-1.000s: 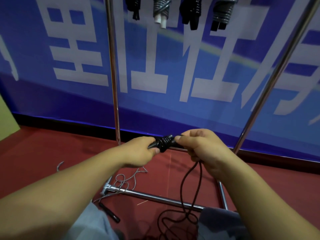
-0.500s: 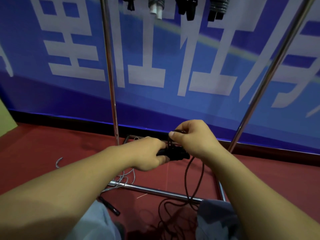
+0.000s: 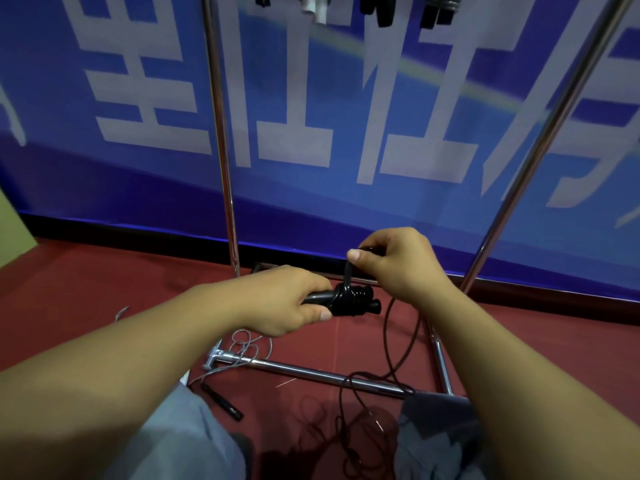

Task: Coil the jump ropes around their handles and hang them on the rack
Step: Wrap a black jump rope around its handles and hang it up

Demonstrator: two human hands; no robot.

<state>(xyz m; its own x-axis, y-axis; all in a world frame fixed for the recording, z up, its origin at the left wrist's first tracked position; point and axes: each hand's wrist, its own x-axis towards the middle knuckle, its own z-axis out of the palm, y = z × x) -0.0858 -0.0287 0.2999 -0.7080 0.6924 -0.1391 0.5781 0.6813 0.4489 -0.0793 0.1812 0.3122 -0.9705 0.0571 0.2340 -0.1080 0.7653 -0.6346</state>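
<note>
The left hand point(image 3: 287, 301) is curled round the black handles point(image 3: 349, 301), holding them level above the red floor point(image 3: 86, 289), while the right hand point(image 3: 398, 261), raised just above them, pinches the dark rope point(image 3: 348, 271) between thumb and fingers. Compared with half a second ago, the right hand has lifted off the handles and draws the rope up taut. Several glossy turns wrap the handles, and the loose rope drops past the rack point(image 3: 311, 370) base into a tangle between the person's knees.
</note>
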